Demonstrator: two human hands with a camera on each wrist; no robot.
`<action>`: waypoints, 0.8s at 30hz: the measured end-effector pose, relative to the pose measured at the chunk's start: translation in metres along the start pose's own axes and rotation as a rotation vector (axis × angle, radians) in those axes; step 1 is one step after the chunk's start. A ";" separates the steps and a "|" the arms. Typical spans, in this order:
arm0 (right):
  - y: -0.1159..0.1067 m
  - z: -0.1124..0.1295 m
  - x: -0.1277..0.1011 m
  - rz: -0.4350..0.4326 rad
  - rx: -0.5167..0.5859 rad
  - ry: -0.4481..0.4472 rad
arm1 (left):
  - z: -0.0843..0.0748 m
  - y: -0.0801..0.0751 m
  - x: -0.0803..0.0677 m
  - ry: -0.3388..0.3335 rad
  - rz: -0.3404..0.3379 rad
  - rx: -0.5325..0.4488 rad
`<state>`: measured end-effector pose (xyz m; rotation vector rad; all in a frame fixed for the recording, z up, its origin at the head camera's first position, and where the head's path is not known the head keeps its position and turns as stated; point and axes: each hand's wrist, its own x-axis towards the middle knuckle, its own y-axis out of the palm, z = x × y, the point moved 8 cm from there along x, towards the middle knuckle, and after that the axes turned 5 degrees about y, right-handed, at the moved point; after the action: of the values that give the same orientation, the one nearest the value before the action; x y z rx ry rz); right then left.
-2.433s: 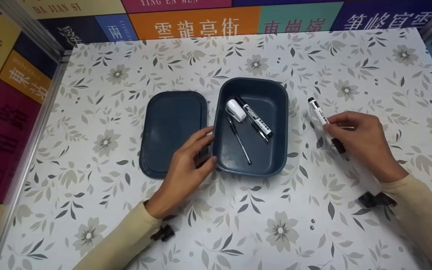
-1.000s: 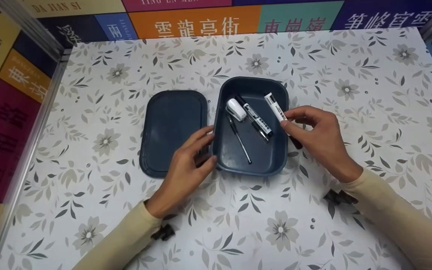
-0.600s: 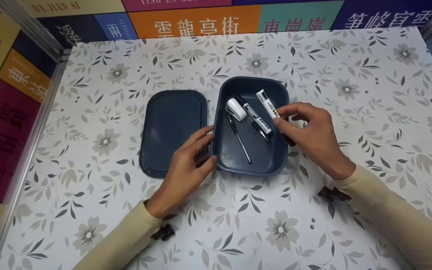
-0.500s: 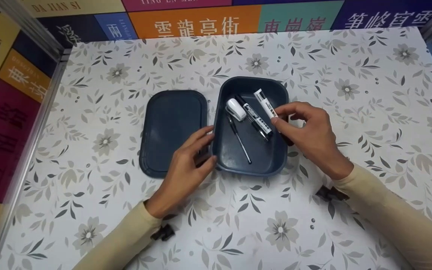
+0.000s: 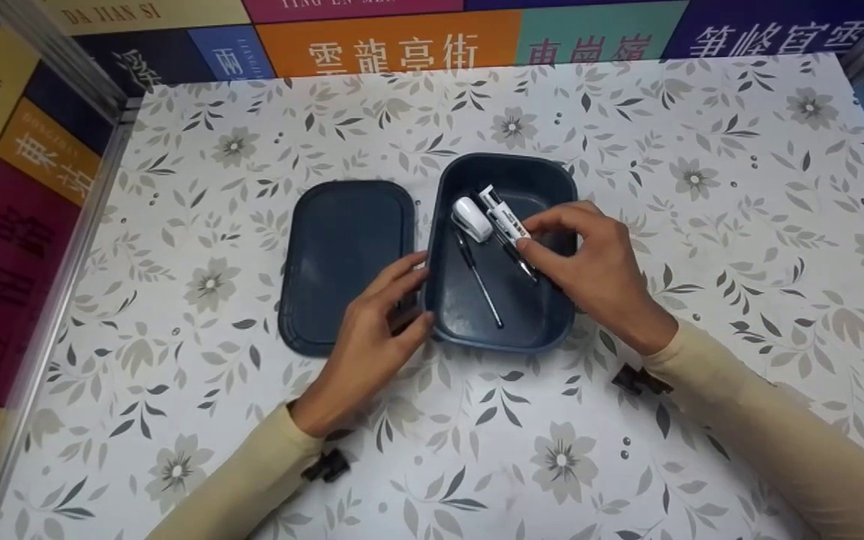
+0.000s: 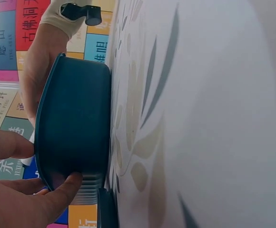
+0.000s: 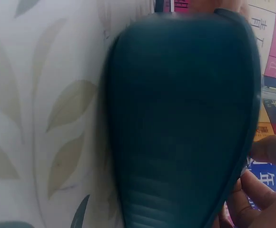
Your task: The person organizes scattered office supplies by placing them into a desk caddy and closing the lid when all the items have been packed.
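Fingers of the right hand point(image 5: 589, 270) pinch a white marker point(image 5: 503, 216) over the dark blue box point(image 5: 552, 330), its cap end pointing away from the hand. Under the marker lie a black marker point(image 5: 523, 266), a thin pen point(image 5: 479, 281) and a white stapler point(image 5: 471, 219). The left hand point(image 5: 372, 337) rests with relaxed fingers against the box's near left wall, beside the lid point(image 5: 342, 255) on the tabletop point(image 5: 702, 135).

Marker's point(image 5: 503, 217) lower half under right hand point(image 5: 589, 270)
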<state>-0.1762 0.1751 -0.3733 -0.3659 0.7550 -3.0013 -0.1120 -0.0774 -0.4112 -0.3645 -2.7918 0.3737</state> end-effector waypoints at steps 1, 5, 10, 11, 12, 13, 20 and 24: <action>0.002 -0.001 0.000 0.002 -0.021 0.003 | 0.000 0.000 0.000 -0.003 0.000 0.002; 0.008 -0.002 0.001 0.003 -0.102 -0.007 | 0.001 0.000 0.000 -0.016 -0.003 0.001; 0.014 -0.001 0.003 0.009 -0.154 -0.071 | 0.000 0.000 0.000 -0.014 -0.008 -0.002; 0.015 0.000 0.004 0.012 -0.162 -0.083 | -0.001 0.000 0.000 -0.012 -0.009 -0.001; 0.016 0.000 0.004 0.015 -0.168 -0.092 | -0.001 0.000 0.000 -0.010 -0.009 -0.001; 0.016 0.000 0.004 0.020 -0.175 -0.102 | -0.001 0.000 0.000 -0.008 -0.008 0.001; 0.020 0.003 0.006 0.051 -0.232 -0.164 | -0.001 0.000 0.000 0.007 -0.017 0.003; 0.021 0.002 0.008 0.058 -0.244 -0.171 | -0.001 0.001 0.001 0.012 -0.011 0.004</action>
<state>-0.1840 0.1546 -0.3798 -0.5884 1.0952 -2.7835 -0.1121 -0.0763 -0.4107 -0.3499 -2.7798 0.3735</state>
